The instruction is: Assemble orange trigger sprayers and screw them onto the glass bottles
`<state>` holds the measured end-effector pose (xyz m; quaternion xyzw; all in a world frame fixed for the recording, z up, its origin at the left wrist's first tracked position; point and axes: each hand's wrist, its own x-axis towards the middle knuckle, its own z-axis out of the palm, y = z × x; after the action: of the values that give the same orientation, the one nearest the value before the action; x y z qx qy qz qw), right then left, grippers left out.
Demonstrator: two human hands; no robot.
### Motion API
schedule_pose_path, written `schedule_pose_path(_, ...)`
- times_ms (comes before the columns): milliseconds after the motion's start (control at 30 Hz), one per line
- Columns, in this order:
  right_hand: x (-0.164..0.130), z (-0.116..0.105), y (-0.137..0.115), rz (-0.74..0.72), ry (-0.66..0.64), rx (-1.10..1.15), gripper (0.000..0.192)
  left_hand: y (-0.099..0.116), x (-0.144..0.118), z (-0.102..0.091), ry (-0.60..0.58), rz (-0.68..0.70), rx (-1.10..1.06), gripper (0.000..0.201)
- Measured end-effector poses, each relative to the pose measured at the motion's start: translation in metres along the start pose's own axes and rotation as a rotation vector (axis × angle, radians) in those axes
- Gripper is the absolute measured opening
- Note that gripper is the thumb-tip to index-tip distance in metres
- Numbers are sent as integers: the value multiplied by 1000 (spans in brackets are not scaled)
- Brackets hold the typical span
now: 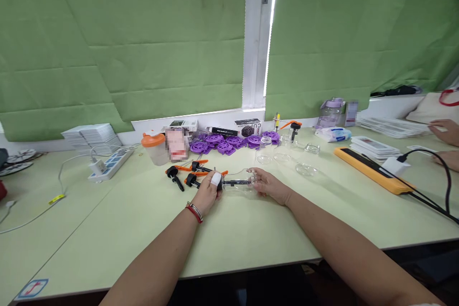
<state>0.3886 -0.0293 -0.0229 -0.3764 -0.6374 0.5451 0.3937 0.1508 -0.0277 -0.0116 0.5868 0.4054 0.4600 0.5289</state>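
Note:
A clear plastic bottle (239,183) lies on its side on the pale green table (150,229), held between both my hands. My left hand (207,194), with a white bandage on one finger and a red bracelet at the wrist, grips the black pump head at the bottle's left end. My right hand (269,185) wraps the bottle's right end. Just left of my hands lie several black and orange spray pump heads (186,173).
Purple round parts (229,142) and clear bottles (287,155) lie beyond my hands. An orange-lidded cup (153,148) and a power strip (111,164) stand at left. An orange power strip (373,171) with a black cable lies right. Another person's hands (444,141) are at far right.

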Motion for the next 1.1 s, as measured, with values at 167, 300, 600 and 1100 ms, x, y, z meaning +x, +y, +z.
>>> schedule_pose_path(167, 1, 0, 2, 16, -3, -19, 67, 1, -1, 0, -7, 3, 1, 36)
schedule_pose_path(300, -1, 0, 3, -93, -4, -38, 76, 2, 0, 0, 7, 9, -2, 36)
schedule_pose_path(600, 0, 2, -2, 7, -23, 67, 64, 2, -1, 4, 17, -26, 57, 29)
schedule_pose_path(1100, 1, -2, 2, 40, -19, -29, 58, 4, -1, 2, -3, -4, 121, 22)
